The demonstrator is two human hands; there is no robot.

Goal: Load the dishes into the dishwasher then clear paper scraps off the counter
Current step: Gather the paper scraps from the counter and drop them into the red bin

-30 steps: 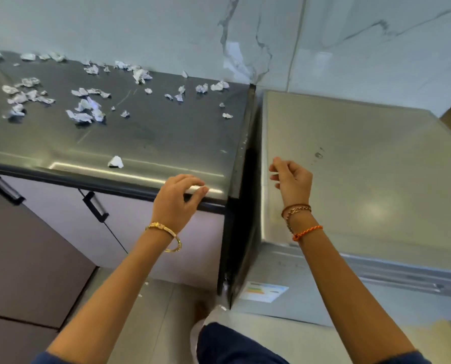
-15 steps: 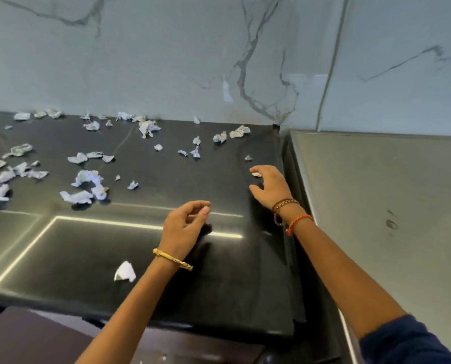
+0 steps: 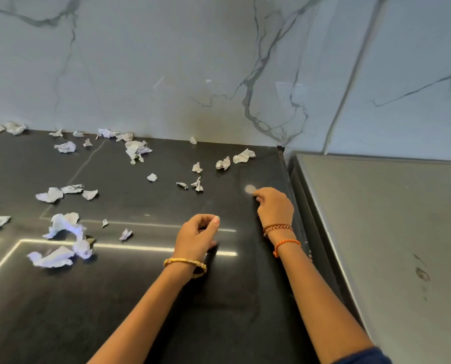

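Lifted off the surface (image 3: 130, 306) since half a second ago: right hand (image 3: 275, 208), now pinching a small pale scrap (image 3: 250, 189) at its fingertips near the right edge. Left hand (image 3: 196, 235) just beside it, low over the surface, fingers curled, grip holding nothing visible. Scrap-clearing apparently just begun, first piece up, with many crumpled scraps (image 3: 137, 151) scattered across the left and back, and no dishes or dishwasher door in view.
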